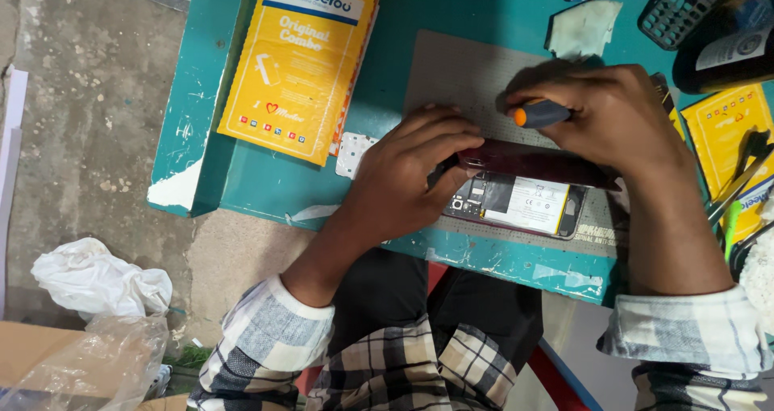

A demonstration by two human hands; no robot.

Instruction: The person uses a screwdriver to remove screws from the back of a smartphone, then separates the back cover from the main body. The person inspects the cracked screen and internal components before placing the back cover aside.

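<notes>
An opened phone lies on a grey work mat, its white battery and circuit board showing. A dark red back cover is lifted along its far edge. My left hand presses on the phone's left end and grips the cover's left edge. My right hand is closed around a screwdriver with a dark handle and orange cap, held over the cover's far side.
The mat lies on a teal table with chipped paint. A yellow package lies at the back left, another yellow pack at the right, a calculator at the back right. White plastic bags rest on the concrete floor.
</notes>
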